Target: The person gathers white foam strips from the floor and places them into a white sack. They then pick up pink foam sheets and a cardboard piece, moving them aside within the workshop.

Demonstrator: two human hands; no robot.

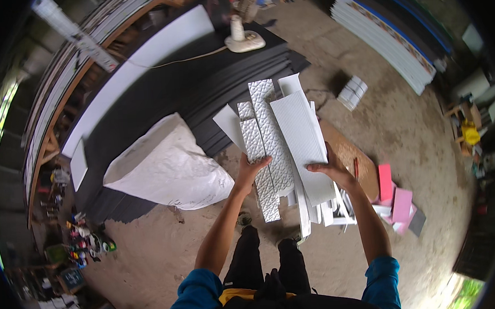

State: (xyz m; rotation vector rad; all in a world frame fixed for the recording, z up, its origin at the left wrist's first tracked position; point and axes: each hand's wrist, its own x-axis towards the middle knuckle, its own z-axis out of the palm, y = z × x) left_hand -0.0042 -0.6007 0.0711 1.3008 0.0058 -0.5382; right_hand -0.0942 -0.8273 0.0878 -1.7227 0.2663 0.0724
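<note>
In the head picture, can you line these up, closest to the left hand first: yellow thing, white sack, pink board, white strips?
1. White strips: in the left hand
2. White sack: just left
3. Pink board: lower right
4. Yellow thing: far right

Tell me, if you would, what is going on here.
A person is holding a loose bundle of flat white strips up between two bare hands. The left hand grips the bumpy white strips; the right hand grips the ribbed white panel. To the left, a large white sack is next to stacked flat black sheets. Rectangular pink pieces lie to the right.
</note>
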